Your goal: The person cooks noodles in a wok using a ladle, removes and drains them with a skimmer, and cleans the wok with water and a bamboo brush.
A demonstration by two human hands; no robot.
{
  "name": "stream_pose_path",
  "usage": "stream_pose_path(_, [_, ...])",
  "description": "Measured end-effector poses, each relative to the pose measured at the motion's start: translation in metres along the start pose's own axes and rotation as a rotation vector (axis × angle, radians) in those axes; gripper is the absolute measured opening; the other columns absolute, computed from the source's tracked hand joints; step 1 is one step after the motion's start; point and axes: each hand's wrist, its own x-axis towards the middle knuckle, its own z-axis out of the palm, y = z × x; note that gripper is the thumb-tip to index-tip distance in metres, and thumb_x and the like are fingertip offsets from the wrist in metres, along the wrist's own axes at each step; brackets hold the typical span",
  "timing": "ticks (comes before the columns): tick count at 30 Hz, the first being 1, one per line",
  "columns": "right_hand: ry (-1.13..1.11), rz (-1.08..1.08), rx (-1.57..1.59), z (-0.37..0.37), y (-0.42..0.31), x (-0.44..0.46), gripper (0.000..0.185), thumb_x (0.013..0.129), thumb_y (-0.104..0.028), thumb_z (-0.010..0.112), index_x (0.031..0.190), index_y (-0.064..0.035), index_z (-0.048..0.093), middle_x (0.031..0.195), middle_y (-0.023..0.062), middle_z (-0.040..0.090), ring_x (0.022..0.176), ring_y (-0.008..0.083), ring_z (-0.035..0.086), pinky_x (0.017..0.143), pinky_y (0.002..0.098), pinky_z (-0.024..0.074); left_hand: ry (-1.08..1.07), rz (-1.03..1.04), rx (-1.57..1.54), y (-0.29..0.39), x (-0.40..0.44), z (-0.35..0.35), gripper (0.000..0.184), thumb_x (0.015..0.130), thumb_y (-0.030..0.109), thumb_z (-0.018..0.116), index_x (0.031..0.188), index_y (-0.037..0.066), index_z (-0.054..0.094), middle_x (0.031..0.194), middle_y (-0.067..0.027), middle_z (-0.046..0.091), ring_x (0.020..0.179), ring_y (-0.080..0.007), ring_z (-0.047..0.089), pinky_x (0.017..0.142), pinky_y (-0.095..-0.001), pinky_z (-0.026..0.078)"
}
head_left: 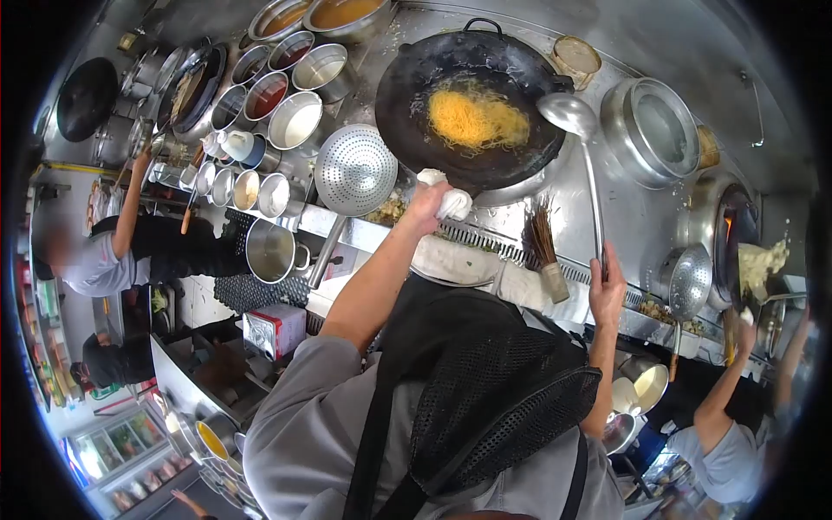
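My left hand [426,208] is closed round a folded white cloth [455,205] at the near rim of a large black wok [403,130]. The wok's handle under the cloth is hidden. A heap of thin yellow noodles [477,120] lies in the middle of the wok. In my right hand [608,284] is the handle of a long metal ladle [568,113], its bowl raised at the wok's right rim. A bamboo brush [542,238] rests on the stove edge between my hands. Left of the wok lies a perforated strainer [355,170], its handle toward me.
Metal pots of sauces and seasonings [295,120] crowd the left. Stacked metal basins [650,130] and a round woven container [576,61] stand on the right. Folded towels [459,260] lie along the front edge. Co-workers stand at woks on the left [104,256] and right [724,455].
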Motion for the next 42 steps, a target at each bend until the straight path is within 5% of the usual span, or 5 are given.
stream_pose_path(6, [0.067,0.415,-0.045,0.022,0.016,-0.061,0.047,0.097,-0.015,0.060,0.141,-0.0034,0.051,0.088,0.0237,0.067,0.071,0.0340,0.064,0.066,0.0446,0.0504,-0.043,0.029,0.015,-0.005,0.009,-0.007,0.009,0.089,0.004,0.060,0.095,-0.002,0.062,0.084,-0.0132,0.065,0.073,-0.0265,0.068,0.063,-0.0427,0.058])
stream_pose_path(14, [-0.009,0.578,-0.152,0.042,0.047,-0.104,0.050,0.098,-0.017,0.056,0.145,-0.0048,0.045,0.127,0.0286,0.060,0.112,0.0443,0.061,0.091,0.0481,0.0485,0.000,-0.024,0.048,0.002,0.000,-0.001,0.011,0.085,0.007,0.061,0.095,0.001,0.061,0.082,-0.0095,0.064,0.070,-0.0244,0.066,0.059,-0.0408,0.054])
stream_pose_path(19, [-0.045,0.573,-0.135,0.053,0.051,-0.107,0.072,0.089,-0.008,0.061,0.154,-0.0115,0.030,0.112,0.0319,0.055,0.101,0.0504,0.057,0.088,0.0513,0.0477,-0.037,-0.001,0.031,0.001,0.000,-0.002,0.009,0.085,0.006,0.061,0.093,0.002,0.061,0.081,-0.0087,0.064,0.069,-0.0229,0.065,0.059,-0.0390,0.054])
stream_pose_path(35, [-0.108,0.711,0.103,0.039,0.054,-0.099,0.065,0.091,-0.011,0.052,0.153,-0.0060,0.031,0.115,0.0375,0.060,0.091,0.0463,0.064,0.080,0.0520,0.0492,-0.030,-0.107,0.073,0.005,0.002,-0.006,0.013,0.090,0.011,0.060,0.101,0.004,0.060,0.087,-0.0106,0.067,0.076,-0.0254,0.069,0.064,-0.0432,0.057])
stream_pose_path(42, [0.055,0.531,0.112,0.036,0.067,-0.102,0.060,0.096,-0.013,0.056,0.152,-0.0081,0.035,0.062,0.0178,0.054,0.053,0.0246,0.048,0.054,0.0403,0.0432,-0.225,-0.293,-0.026,0.012,0.010,-0.012,0.018,0.093,0.018,0.058,0.104,0.005,0.063,0.099,-0.0151,0.070,0.091,-0.0280,0.070,0.084,-0.0449,0.057])
